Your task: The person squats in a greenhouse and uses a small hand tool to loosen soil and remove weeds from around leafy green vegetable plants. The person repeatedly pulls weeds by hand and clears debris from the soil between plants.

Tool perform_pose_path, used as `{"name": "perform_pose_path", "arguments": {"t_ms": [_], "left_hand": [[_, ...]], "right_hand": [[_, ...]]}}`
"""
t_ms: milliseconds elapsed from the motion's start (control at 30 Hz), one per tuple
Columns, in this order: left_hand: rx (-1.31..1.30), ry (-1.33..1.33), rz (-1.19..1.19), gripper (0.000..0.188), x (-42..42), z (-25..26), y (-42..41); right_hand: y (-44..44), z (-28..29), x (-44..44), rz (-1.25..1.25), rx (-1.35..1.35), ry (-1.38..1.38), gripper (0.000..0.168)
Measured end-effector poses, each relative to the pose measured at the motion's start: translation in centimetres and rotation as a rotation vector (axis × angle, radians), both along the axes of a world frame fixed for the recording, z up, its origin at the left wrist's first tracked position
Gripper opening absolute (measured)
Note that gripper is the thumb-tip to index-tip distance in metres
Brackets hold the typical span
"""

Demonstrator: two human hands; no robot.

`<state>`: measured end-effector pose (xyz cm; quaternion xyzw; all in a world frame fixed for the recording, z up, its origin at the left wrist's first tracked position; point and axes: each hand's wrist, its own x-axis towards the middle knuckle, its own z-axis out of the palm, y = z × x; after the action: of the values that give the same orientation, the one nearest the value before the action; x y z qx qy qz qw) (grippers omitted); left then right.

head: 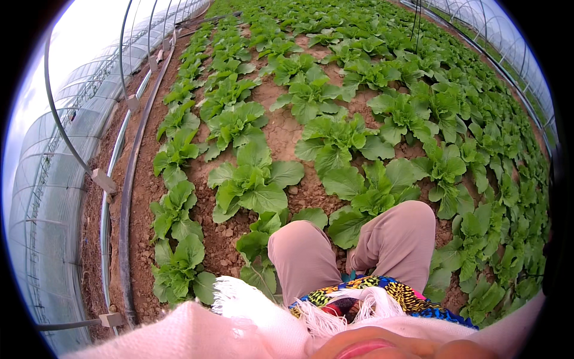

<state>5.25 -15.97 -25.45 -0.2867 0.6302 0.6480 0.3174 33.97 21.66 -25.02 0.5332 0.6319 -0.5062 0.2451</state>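
Note:
Neither of my hands can be made out in the head view. My bent knees, in beige trousers (305, 256), are drawn up before me among leafy green plants. Over my lap lies a brightly patterned cloth (403, 296), partly covered by a pale pink shawl (251, 305) with white fringe. Just beyond my right knee grows a broad-leaved plant (374, 193), its lower leaves touching the trousers. Ahead and to the left stands another leafy plant (253, 181), rooted in reddish-brown soil (219, 247). A smaller plant (258, 240) grows beside my left knee.
Rows of similar plants (309, 94) stretch far ahead and to the right. Along the left run a dark hose or pipe (128, 202) and bent hoop poles (63, 125) set in small blocks (104, 181). Plastic-covered tunnels (54, 179) stand beyond; more hoops (515, 40) rise at right.

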Motion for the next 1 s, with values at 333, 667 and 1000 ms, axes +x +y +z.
{"name": "perform_pose_path", "arguments": {"t_ms": [333, 667, 1000], "left_hand": [[-0.016, -0.024, -0.088, 0.012, 0.2, 0.2, 1.0], [0.060, 0.057, 0.008, 0.013, 2.9, 0.4, -0.9], [0.130, 0.233, 0.113, 0.009, 5.0, 1.3, -2.8]], "right_hand": [[-0.7, 0.4, -0.5, 0.037, 0.015, 0.025, 0.043], [-1.5, 0.0, -1.0, 0.108, 0.000, 0.106, 0.044], [0.3, -0.2, 8.9, 0.070, -0.044, 0.071, 0.046]]}}
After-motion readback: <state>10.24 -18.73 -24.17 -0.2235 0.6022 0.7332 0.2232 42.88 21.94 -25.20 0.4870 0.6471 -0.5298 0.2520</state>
